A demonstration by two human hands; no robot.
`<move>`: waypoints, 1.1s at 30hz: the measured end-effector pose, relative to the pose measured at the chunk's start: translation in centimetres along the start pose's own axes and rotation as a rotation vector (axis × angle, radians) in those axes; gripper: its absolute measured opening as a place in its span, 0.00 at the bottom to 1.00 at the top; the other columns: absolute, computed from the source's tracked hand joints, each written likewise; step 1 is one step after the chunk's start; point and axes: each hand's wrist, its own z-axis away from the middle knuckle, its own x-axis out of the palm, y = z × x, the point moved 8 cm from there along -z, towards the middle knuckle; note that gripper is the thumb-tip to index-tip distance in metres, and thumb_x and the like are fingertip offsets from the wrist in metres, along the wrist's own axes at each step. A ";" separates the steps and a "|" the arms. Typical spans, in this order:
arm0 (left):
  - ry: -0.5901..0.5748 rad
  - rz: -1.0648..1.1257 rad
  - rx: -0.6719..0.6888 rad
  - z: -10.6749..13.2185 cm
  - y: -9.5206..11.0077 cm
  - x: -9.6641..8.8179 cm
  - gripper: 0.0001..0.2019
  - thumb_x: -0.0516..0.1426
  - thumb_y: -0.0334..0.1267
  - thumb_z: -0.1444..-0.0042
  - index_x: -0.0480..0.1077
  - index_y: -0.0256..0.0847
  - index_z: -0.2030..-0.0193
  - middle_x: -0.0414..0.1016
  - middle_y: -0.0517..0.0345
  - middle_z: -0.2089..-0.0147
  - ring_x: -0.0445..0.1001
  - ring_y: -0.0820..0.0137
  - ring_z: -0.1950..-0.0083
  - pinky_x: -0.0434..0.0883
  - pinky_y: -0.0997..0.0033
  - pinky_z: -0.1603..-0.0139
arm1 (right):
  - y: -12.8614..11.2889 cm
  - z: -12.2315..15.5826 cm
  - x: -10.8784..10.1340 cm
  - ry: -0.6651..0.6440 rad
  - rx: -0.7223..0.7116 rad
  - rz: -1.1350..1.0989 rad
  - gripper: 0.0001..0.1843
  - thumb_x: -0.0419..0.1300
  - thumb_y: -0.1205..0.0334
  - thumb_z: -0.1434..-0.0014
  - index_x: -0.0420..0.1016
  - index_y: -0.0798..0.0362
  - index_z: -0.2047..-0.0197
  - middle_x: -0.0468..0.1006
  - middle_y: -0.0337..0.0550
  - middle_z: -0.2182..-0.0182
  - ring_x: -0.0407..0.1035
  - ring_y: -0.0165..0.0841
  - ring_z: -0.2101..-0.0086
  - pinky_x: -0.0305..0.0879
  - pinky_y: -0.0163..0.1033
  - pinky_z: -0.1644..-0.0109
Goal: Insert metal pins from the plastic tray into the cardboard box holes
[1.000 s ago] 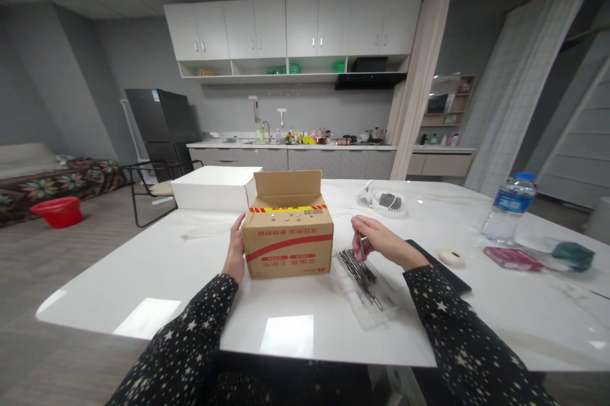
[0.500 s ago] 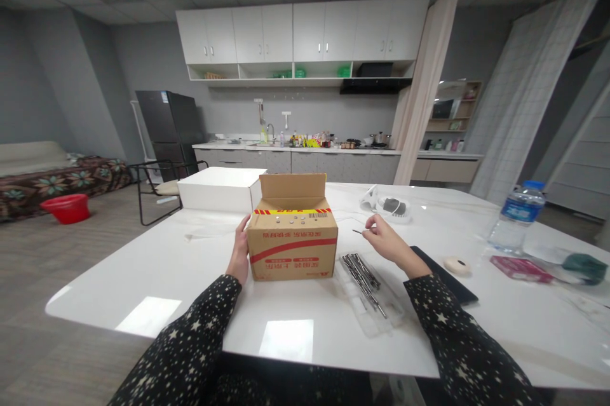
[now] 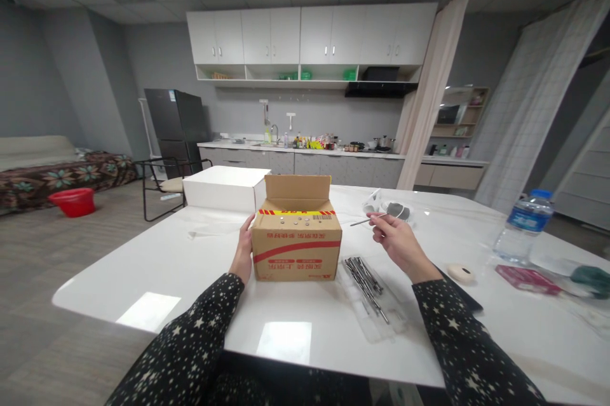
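A brown cardboard box (image 3: 296, 253) with red printing stands on the white table, its back flap raised. Several small round metal pieces (image 3: 307, 223) lie scattered on its top. My left hand (image 3: 244, 253) holds the box by its left side, fingers partly hidden behind it. To the right of the box, my right hand (image 3: 398, 241) is raised over the table, thumb and fingers pinching a thin metal rod (image 3: 361, 223) that points left toward the box. Below it, a bundle of similar metal rods (image 3: 365, 282) lies on a clear plastic case (image 3: 374, 330).
Behind the box at left is a white box (image 3: 222, 189). Farther right are a white cable with a grey piece (image 3: 398, 210), a dark flat device (image 3: 469, 298), a cream round object (image 3: 460, 272), a pink packet (image 3: 527, 279) and a water bottle (image 3: 527, 225).
My right hand has turned and lifted slightly, showing more of the rod. My left hand stays on the box. The whole view has shifted a little.
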 end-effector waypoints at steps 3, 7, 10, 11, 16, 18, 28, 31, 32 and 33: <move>-0.020 0.003 -0.011 0.0 -0.1 0.1 0.31 0.52 0.59 0.37 0.61 0.49 0.32 0.66 0.55 0.30 0.68 0.58 0.32 0.70 0.60 0.38 | -0.9 0.0 -0.6 0.077 -0.078 -0.007 0.23 0.77 0.47 0.60 0.84 0.54 0.65 0.77 0.44 0.66 0.60 0.24 0.75 0.61 0.31 0.77; -0.021 0.014 -0.009 0.2 0.1 0.3 0.31 0.50 0.60 0.35 0.60 0.48 0.31 0.68 0.53 0.31 0.70 0.58 0.35 0.71 0.58 0.38 | -2.0 0.0 -0.9 0.124 -0.186 0.095 0.26 0.74 0.42 0.56 0.84 0.54 0.61 0.79 0.46 0.63 0.68 0.29 0.70 0.68 0.33 0.72; -0.044 0.014 -0.004 0.3 0.2 0.5 0.32 0.49 0.61 0.35 0.58 0.47 0.30 0.66 0.52 0.30 0.68 0.58 0.33 0.69 0.57 0.35 | -2.8 0.1 -0.6 0.112 -0.263 0.155 0.29 0.72 0.41 0.52 0.82 0.55 0.55 0.78 0.42 0.70 0.65 0.27 0.74 0.65 0.34 0.72; -0.052 0.008 0.002 0.3 0.2 0.5 0.32 0.49 0.61 0.35 0.57 0.47 0.30 0.65 0.52 0.29 0.68 0.58 0.32 0.68 0.57 0.35 | -3.1 0.1 -0.4 0.111 -0.292 0.172 0.29 0.72 0.41 0.51 0.82 0.55 0.54 0.77 0.41 0.72 0.63 0.26 0.76 0.63 0.34 0.73; -0.080 -0.027 0.048 0.4 0.6 0.5 0.33 0.49 0.61 0.35 0.57 0.46 0.29 0.65 0.49 0.29 0.66 0.57 0.31 0.65 0.54 0.31 | -4.8 0.6 1.2 0.085 -0.411 0.296 0.26 0.66 0.41 0.43 0.81 0.56 0.54 0.75 0.39 0.75 0.64 0.30 0.74 0.63 0.37 0.68; -0.089 -0.047 0.094 0.4 1.0 0.6 0.34 0.49 0.62 0.36 0.57 0.45 0.29 0.64 0.49 0.29 0.63 0.57 0.29 0.62 0.53 0.29 | -5.4 0.7 2.2 0.052 -0.433 0.328 0.26 0.64 0.41 0.41 0.80 0.55 0.53 0.77 0.41 0.74 0.67 0.32 0.71 0.66 0.40 0.63; -0.068 -0.248 0.238 1.0 1.9 0.2 0.35 0.47 0.64 0.36 0.61 0.45 0.30 0.69 0.47 0.34 0.68 0.52 0.35 0.66 0.46 0.35 | -5.9 1.5 10.6 -0.289 -0.193 -0.140 0.21 0.67 0.49 0.42 0.74 0.48 0.47 0.78 0.38 0.69 0.71 0.32 0.68 0.69 0.39 0.60; -0.041 -0.350 0.326 1.3 2.3 -0.1 0.35 0.45 0.64 0.35 0.57 0.48 0.28 0.61 0.46 0.28 0.63 0.51 0.31 0.62 0.43 0.33 | -5.8 1.9 13.3 -0.324 -0.064 -0.302 0.16 0.69 0.56 0.46 0.76 0.50 0.55 0.69 0.32 0.76 0.61 0.26 0.77 0.59 0.31 0.72; -0.045 -0.386 0.369 1.4 2.5 -0.1 0.35 0.44 0.64 0.35 0.56 0.49 0.27 0.56 0.47 0.26 0.60 0.51 0.29 0.59 0.43 0.31 | -5.7 2.0 14.3 -0.334 -0.019 -0.343 0.14 0.69 0.56 0.46 0.77 0.51 0.57 0.66 0.31 0.78 0.57 0.25 0.78 0.56 0.30 0.74; -0.053 -0.416 0.417 1.6 2.8 0.0 0.35 0.43 0.64 0.34 0.54 0.50 0.26 0.52 0.48 0.24 0.56 0.51 0.27 0.56 0.42 0.30 | -5.4 2.1 15.3 -0.347 0.034 -0.374 0.13 0.68 0.55 0.46 0.77 0.53 0.60 0.64 0.31 0.79 0.55 0.24 0.79 0.53 0.30 0.76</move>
